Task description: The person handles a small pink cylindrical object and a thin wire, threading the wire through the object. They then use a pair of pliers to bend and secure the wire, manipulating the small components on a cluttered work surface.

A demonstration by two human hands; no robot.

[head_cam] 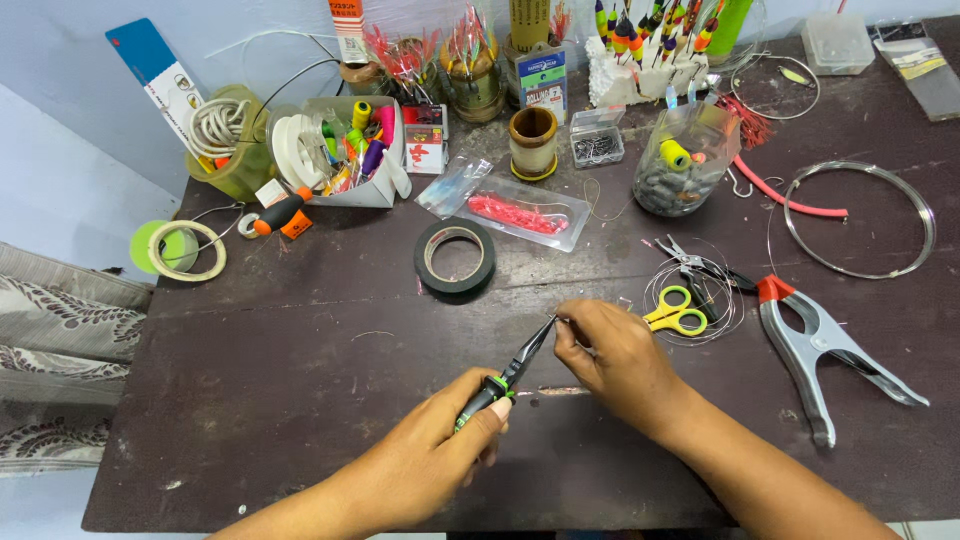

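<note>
Pliers point(510, 372) clamped in left hand point(440, 450) grip fine wire pinched by right hand point(615, 355); bending step underway, needing steady twist.

Dark brown wooden table point(300, 400), worn and scratched, fills most of the frame. Pale blue wall point(60, 60) across the upper left and top edge. Grey patterned fabric point(50, 330) at the left edge. Even, bright light; soft shadows.
</note>
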